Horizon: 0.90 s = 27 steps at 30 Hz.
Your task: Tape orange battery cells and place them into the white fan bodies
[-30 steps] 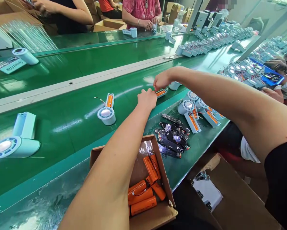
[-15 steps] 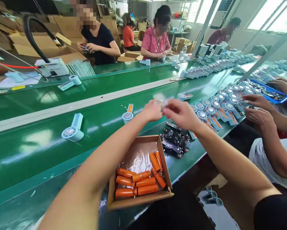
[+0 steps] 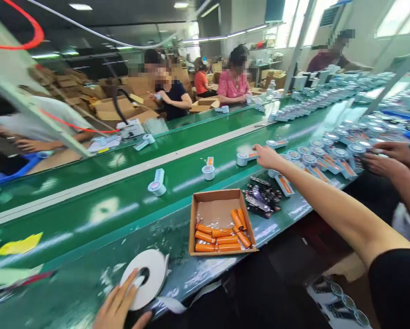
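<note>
My left hand (image 3: 120, 306) lies low at the near edge, fingers stretched flat over a white tape roll (image 3: 151, 269) with a loose strip trailing from it. Far out over the green belt (image 3: 88, 219), my right hand (image 3: 267, 156) has its fingers closed on the handle end of a pale blue fan unit (image 3: 242, 159) with an orange battery in it. Between the two hands stands an open cardboard box (image 3: 192, 224) of orange batteries (image 3: 221, 240). Just right of the box lies a pile of black circuit boards (image 3: 261, 198).
Two more fan units (image 3: 208, 171) (image 3: 157, 186) ride the belt. Several fan units (image 3: 323, 155) crowd the right side, where a co-worker's hands (image 3: 386, 160) work. Other people sit across the line by cardboard boxes (image 3: 122, 109). A yellow sheet (image 3: 19, 244) lies at left.
My left hand drew back from the belt to the tape roll at the near edge. My right hand reached out again to a fan unit on the belt. The view swung left and up.
</note>
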Each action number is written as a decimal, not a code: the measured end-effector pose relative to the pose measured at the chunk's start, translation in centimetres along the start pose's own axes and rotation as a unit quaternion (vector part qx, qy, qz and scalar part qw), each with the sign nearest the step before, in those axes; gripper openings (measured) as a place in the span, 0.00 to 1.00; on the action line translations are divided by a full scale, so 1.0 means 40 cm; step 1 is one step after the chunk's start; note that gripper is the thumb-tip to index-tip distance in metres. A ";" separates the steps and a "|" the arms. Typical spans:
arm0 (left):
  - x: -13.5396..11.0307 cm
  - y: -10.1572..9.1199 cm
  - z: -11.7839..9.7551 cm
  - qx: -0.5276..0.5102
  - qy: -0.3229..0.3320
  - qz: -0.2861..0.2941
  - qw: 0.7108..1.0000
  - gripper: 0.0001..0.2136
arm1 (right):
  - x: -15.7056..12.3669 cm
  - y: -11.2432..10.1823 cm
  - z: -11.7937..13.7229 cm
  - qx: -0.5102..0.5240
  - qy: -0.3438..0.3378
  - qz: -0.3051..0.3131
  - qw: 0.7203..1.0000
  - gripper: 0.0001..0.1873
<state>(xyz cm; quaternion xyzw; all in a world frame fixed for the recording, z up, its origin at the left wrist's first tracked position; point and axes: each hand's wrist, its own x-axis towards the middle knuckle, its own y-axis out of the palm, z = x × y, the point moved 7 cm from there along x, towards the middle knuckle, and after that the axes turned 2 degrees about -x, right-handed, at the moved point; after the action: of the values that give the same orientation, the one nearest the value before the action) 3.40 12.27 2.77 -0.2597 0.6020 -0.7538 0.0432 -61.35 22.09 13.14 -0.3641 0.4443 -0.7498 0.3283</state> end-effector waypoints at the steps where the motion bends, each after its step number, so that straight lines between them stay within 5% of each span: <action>1: 0.000 -0.020 -0.030 -0.003 0.000 0.012 1.000 0.22 | -0.008 -0.002 0.063 0.027 -0.020 -0.018 0.999 0.25; 4: 0.054 -0.122 -0.116 -0.036 -0.057 -0.021 0.997 0.19 | -0.147 0.010 0.294 0.230 -0.103 -0.048 0.967 0.19; 5: 0.080 -0.162 -0.140 -0.048 -0.088 -0.059 0.993 0.20 | -0.225 0.028 0.371 0.315 -0.127 -0.005 0.941 0.19; 8: 0.155 -0.249 -0.224 -0.078 -0.098 -0.154 0.980 0.22 | -0.507 0.114 0.566 0.469 -0.131 0.254 0.836 0.34; 9: 0.173 -0.263 -0.248 -0.086 -0.088 -0.169 0.978 0.21 | -0.595 0.137 0.609 0.493 -0.116 0.323 0.800 0.37; 11: 0.191 -0.272 -0.275 -0.098 -0.075 -0.186 0.975 0.19 | -0.726 0.173 0.661 0.493 -0.111 0.411 0.759 0.24; 13: 0.187 -0.259 -0.261 -0.121 -0.099 -0.201 0.967 0.19 | -0.783 0.190 0.672 0.436 -0.161 0.432 0.773 0.13; 17: 0.165 -0.175 -0.193 -0.248 -0.205 -0.186 0.928 0.21 | -0.742 0.169 0.623 0.262 -0.285 0.415 0.823 0.12; 22: 0.201 -0.140 -0.280 -0.243 -0.160 -0.182 0.939 0.17 | -0.479 0.134 0.566 0.118 -0.197 0.220 0.948 0.12; 24: 0.227 -0.139 -0.333 -0.236 -0.132 -0.185 0.945 0.18 | -0.415 0.186 0.577 0.015 -0.184 0.222 0.957 0.13; 27: 0.254 -0.133 -0.389 -0.233 -0.098 -0.174 0.952 0.19 | -0.384 0.282 0.604 -0.032 -0.209 0.283 0.935 0.13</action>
<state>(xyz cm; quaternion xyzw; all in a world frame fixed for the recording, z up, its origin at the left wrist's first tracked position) -10.93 23.67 8.98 -0.4360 0.6994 -0.5590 -0.0911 -31.25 19.90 7.23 -0.3818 0.4740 -0.5183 0.6008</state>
